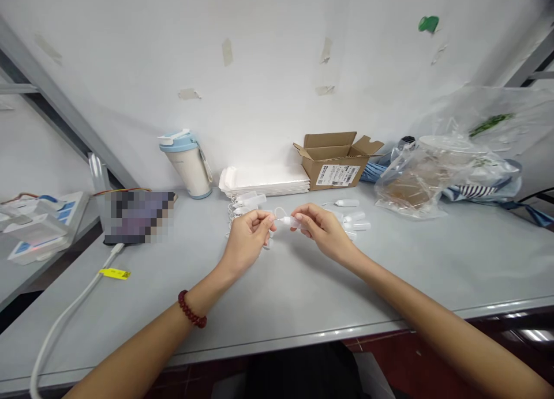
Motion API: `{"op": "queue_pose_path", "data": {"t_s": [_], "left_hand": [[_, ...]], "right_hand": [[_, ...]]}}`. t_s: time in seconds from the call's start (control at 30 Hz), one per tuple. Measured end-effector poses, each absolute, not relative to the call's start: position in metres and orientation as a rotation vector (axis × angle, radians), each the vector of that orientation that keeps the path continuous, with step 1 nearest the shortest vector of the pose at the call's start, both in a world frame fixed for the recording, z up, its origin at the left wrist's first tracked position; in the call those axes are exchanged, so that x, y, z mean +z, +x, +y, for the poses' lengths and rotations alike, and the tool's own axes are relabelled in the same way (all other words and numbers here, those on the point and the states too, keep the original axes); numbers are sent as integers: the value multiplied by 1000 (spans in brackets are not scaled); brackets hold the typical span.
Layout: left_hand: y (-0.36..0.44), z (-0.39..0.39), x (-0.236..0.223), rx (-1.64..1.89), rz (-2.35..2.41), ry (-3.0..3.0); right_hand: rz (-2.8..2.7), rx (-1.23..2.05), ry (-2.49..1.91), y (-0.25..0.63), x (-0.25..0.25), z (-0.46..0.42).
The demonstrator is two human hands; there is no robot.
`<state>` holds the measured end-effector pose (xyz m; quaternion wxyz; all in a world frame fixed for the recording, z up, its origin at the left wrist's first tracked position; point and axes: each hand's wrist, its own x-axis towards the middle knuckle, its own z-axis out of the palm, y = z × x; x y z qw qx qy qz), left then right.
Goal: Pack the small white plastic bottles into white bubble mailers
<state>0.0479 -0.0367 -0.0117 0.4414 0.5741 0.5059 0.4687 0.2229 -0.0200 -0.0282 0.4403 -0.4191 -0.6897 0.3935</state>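
Over the middle of the table, my right hand (322, 229) grips a small translucent white bottle (296, 221) between thumb and fingers. Its narrow tip points left, and a thin white loop (280, 210) arches above it. My left hand (249, 237) is closed in a pinch close to that tip; what lies between its fingertips is too small to make out. Behind the left hand is a bunch of similar white pieces with thin loops (249, 200). More small bottles (357, 226) lie just beyond the right hand, one of them (347, 203) farther back.
Along the wall stand a blue-lidded tumbler (188, 165), a stack of white flat boxes (268, 180) and an open cardboard box (337, 165). Plastic bags (415, 185) fill the right rear. On the left lie a blurred-out device (138, 217) and its white cable (73, 309).
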Motion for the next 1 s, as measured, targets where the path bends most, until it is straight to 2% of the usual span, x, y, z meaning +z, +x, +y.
{"op": "queue_pose_path", "data": {"t_s": [0.47,0.87,1.0], "left_hand": [[46,-37,-10,1101,1212,1425],[39,-31,-7,1014,1284,1546],[39,-30,-7,1024,1271,1562]], "right_hand": [[-1634,1056,-1045,220,-32,-25],[-1839,739,-1046,220,-27,-26],[-1848,727,-1059,221,-29,-24]]}}
